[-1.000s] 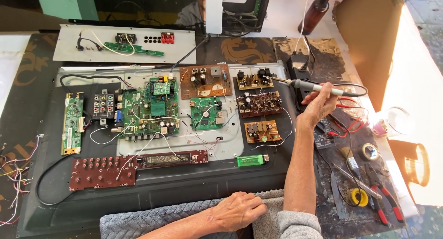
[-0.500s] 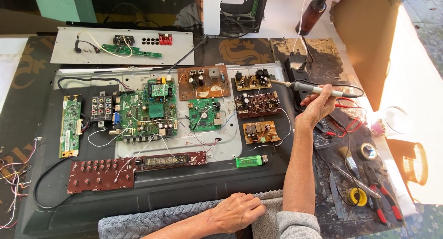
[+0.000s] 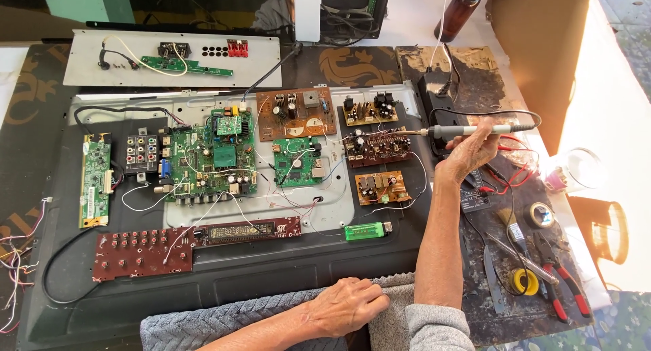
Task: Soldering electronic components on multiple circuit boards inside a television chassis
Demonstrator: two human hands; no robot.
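At the far left, loose coloured wire ends (image 3: 15,263) are trailing off the edge of the black flat-panel back shell (image 3: 224,283), beside a narrow green strip board (image 3: 95,180). Further in, a large green main circuit board (image 3: 210,162) is sitting among thin white leads, with a long dark-red button board (image 3: 146,249) below it. The left hand (image 3: 346,305) is resting palm-down on a grey ribbed towel (image 3: 203,320) at the near edge, fingers curled loosely together and holding nothing. To the right, the right hand (image 3: 470,151) is gripping a slim grey-handled soldering iron (image 3: 468,130), fingers closed around the handle. Its tip is lying level, pointing left, just at the upper edge of a dark brown component board (image 3: 377,147). The risk, as I judge it, is the tip drifting onto a neighbouring wire or component, scorching insulation or bridging joints, since the leads are crowding close. The iron's own cable (image 3: 505,113) is looping near the wrist and could snag.
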